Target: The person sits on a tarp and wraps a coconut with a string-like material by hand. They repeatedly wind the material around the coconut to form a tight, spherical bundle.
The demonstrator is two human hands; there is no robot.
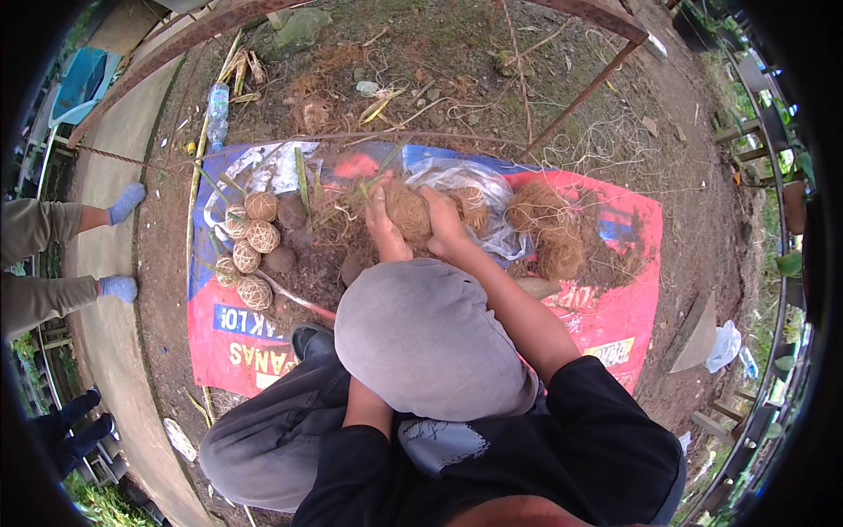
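Between my two hands is a rounded ball of brown coconut fibre [408,212], held above the soil-strewn banner [217,369]. My left hand [385,227] presses its left side, and my right hand [442,217] cups its right side. Just right of my right hand, another fibre ball [471,207] sits by a clear plastic bag [454,176]. Loose bundles of coconut fibre [560,253] lie farther right. On the left, several string-wrapped balls [255,292] are clustered, some with green stems. Dark soil balls [282,260] lie beside them. My raised knee [435,336] hides part of the banner.
A rusty metal frame [593,16] spans the far side, with tangled string [593,145] on the ground. A plastic bottle [217,109] lies at the banner's far-left corner. Socked feet of a person [122,204] rest on the concrete strip [105,263]; another person's legs show lower left.
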